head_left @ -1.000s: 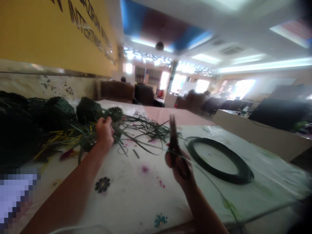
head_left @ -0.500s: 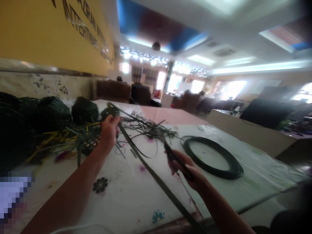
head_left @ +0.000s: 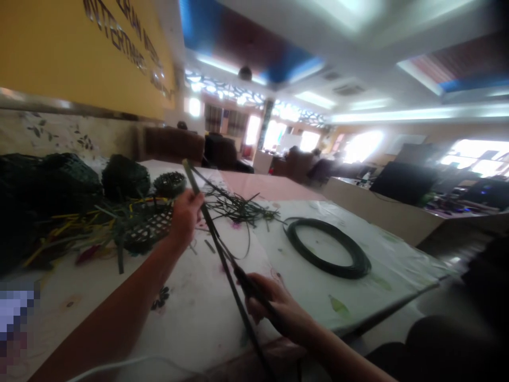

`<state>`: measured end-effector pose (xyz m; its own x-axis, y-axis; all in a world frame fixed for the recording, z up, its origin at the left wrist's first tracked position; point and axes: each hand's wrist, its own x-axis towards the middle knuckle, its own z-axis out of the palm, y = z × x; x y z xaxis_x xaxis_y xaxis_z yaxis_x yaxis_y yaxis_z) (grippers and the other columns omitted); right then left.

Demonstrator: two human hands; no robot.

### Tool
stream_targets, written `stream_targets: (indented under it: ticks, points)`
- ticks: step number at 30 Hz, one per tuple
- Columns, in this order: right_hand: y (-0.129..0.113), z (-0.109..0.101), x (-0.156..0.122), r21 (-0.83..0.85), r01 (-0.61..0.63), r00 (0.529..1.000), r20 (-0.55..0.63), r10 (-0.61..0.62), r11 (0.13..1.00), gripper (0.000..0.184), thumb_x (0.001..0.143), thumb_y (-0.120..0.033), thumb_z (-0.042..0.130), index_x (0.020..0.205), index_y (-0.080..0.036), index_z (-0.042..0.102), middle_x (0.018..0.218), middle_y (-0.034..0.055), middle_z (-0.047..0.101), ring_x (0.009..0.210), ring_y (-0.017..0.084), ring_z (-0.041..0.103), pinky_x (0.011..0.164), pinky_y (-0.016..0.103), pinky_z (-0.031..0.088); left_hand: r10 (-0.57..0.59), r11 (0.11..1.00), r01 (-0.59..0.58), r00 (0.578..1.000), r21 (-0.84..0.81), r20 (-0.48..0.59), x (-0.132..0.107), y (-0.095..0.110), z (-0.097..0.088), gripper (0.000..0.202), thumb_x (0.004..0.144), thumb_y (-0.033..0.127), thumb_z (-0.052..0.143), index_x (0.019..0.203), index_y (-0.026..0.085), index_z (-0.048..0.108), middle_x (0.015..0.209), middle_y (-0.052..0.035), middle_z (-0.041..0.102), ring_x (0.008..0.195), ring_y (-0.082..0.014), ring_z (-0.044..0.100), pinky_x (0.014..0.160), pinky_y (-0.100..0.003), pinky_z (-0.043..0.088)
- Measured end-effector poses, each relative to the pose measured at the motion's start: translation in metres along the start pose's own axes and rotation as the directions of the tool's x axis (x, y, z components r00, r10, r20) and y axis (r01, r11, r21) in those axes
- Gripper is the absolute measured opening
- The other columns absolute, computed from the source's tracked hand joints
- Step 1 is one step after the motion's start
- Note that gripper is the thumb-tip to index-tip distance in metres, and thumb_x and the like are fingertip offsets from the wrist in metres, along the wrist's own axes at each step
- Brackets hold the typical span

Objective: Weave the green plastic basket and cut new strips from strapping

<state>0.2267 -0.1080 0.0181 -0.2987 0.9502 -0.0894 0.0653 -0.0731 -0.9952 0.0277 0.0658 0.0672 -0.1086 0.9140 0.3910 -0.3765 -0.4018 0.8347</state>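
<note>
My left hand (head_left: 186, 215) is closed around the upper part of a long dark green strip (head_left: 214, 239) that runs slanting down toward me. My right hand (head_left: 272, 310) grips a dark pair of pliers or scissors (head_left: 248, 284), with its tip right against the strip lower down. Just left of my left hand a half-woven basket (head_left: 147, 228) lies among loose green and yellow strips (head_left: 79, 225). The picture is blurred.
A coil of dark green strip (head_left: 324, 248) lies on the white flowered tablecloth (head_left: 199, 313) at the right. Dark woven baskets (head_left: 123, 178) and a small one (head_left: 169, 183) stand at the back left. Loose green strips (head_left: 238, 208) lie beyond. The table's edge (head_left: 397, 307) runs at the right.
My left hand has lifted a long green strip out of the pile and drawn it toward me. My right hand with the tool has dropped from upright down to the strip.
</note>
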Motion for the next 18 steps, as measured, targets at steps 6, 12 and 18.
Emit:
stream_targets:
  ticks: [6,12,18]
  points:
    - [-0.006,0.013,0.012,0.011,0.018,0.996,-0.084,-0.017,1.0,0.035,0.075,-0.029,0.069,0.105,-0.014,0.064,0.065,-0.0055,0.05,0.055,0.008,0.044,0.049,0.02,0.041,0.022,0.999,-0.021,1.0,0.03,-0.017,0.001,0.003,-0.003,0.026,0.08,0.027,0.065,0.069,0.02,0.042,0.054,0.0087,0.029,0.036,-0.0038,0.021,0.031,-0.017,0.014]
    - [-0.009,0.015,0.018,0.043,-0.012,0.998,-0.066,0.015,0.999,0.037,0.075,-0.038,0.073,0.101,-0.014,0.064,0.065,-0.0053,0.05,0.054,0.007,0.044,0.048,0.02,0.04,0.041,0.998,-0.04,0.999,0.043,-0.02,-0.001,0.004,0.001,0.028,0.08,0.028,0.065,0.068,0.02,0.041,0.053,0.0085,0.03,0.036,-0.0038,0.022,0.032,-0.018,0.014]
    - [-0.007,0.025,0.046,0.073,0.119,0.986,-0.128,-0.109,0.99,0.038,0.073,-0.04,0.075,0.097,-0.014,0.062,0.06,-0.0067,0.047,0.051,0.006,0.04,0.044,0.018,0.032,0.014,0.999,-0.012,0.998,0.047,-0.057,-0.009,-0.001,0.007,0.032,0.08,0.029,0.066,0.066,0.019,0.039,0.052,0.0088,0.028,0.036,-0.0037,0.024,0.034,-0.017,0.016]
